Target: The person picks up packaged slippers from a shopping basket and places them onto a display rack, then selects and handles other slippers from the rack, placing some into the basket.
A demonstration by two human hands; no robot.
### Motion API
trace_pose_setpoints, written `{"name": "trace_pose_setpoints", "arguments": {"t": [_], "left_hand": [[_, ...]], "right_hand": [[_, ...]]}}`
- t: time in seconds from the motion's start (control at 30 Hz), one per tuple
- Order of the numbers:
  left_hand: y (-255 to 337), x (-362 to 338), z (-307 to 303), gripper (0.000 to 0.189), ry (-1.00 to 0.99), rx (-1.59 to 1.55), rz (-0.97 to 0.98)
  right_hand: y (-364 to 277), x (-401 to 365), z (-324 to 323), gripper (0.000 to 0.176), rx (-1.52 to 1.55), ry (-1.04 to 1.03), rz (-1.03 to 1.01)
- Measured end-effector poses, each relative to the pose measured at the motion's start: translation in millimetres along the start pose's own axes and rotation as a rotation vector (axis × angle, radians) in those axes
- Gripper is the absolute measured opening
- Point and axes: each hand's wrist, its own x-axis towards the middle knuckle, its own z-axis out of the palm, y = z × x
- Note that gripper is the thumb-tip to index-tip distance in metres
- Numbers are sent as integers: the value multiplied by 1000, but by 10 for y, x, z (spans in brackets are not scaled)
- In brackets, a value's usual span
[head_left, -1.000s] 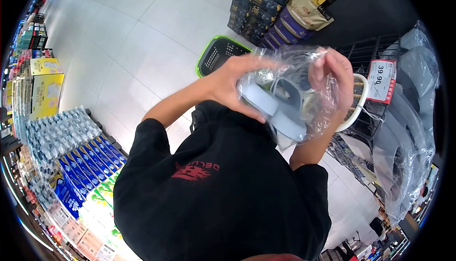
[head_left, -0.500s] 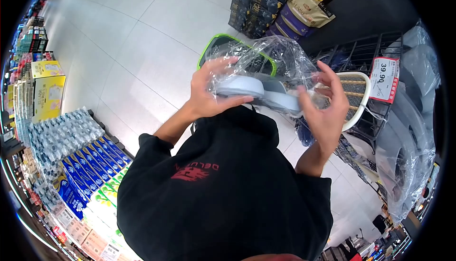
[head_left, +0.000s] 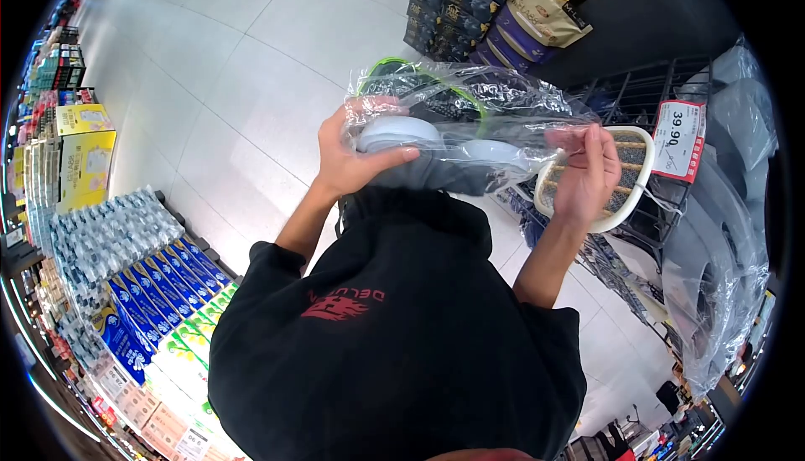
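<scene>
A clear plastic bag (head_left: 537, 92) stretches between my hands. Inside it are two rounded white pieces (head_left: 401, 132) above grey parts, possibly a pair of slippers. My left hand (head_left: 356, 147) grips the bag's left end, thumb over the near side and fingers partly hidden by the far side. With closed fingertips, my right hand (head_left: 583, 172) pinches the plastic at the right end. Beside that hand is a white-rimmed item (head_left: 627, 201) with a grey woven face and tan stripes. Behind the bag, a green-rimmed basket (head_left: 387, 64) shows partly through the plastic.
A black wire rack (head_left: 662, 84) with a price sign (head_left: 677, 138) stands at right, grey plastic-wrapped goods (head_left: 713, 218) hanging there. Dark packets (head_left: 453, 4) are stacked ahead. Blue packs (head_left: 163, 293) and a yellow box (head_left: 84, 159) line the left, across the tiled floor (head_left: 218, 84).
My right hand has turned and closed on the bag's right end, pulling the plastic out to the right. My left hand and the white pieces have shifted slightly left.
</scene>
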Motion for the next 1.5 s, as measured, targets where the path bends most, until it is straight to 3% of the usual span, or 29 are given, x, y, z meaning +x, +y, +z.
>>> {"name": "trace_pose_setpoints", "arguments": {"t": [0.13,0.2,0.33,0.67,0.77,0.83,0.87,0.97,1.07,1.1,1.2,1.23,1.27,1.3,1.37,1.5], "left_hand": [[41,39,-10,60,-43,-33,-30],[86,70,-9,57,-25,-118,-53],[128,115,-31,57,-26,-150,-71],[144,106,-60,58,-55,-151,-62],[142,101,-68,58,-57,-147,-74],[141,100,-94,58,-56,-149,-87],[135,107,-124,58,-41,-164,-95],[163,194,-143,57,1,-204,-136],[255,341,-111,55,15,-220,-207],[300,415,-89,53,-32,-226,-282],[178,609,-31,52,-112,-291,-403],[99,707,-28,53,-152,-390,-536],[15,794,-18,57,-191,-490,-669],[-95,850,16,72,-182,-458,-767],[-183,839,91,75,-164,-466,-823],[-495,861,105,78,-169,-455,-987]], "right_hand": [[-28,7,-35,13,13,-45,-43],[-77,8,59,8,-251,11,-148],[-104,69,118,5,-234,61,-246],[-102,89,-1,7,-150,-12,-211],[-66,92,-109,19,-92,-99,-140],[-35,105,-98,51,-52,-242,-199],[-28,97,-50,51,-53,-242,-195],[34,78,15,99,94,-577,-49],[54,23,53,85,-103,-441,-69],[1,45,82,65,-232,-353,10],[2,171,178,51,-193,-182,93],[48,222,176,48,-180,-161,112],[128,279,163,48,-178,-167,115],[242,333,134,46,-132,-137,190],[534,378,30,40,-116,-94,312],[1084,390,-273,48,10,-201,451]]}}
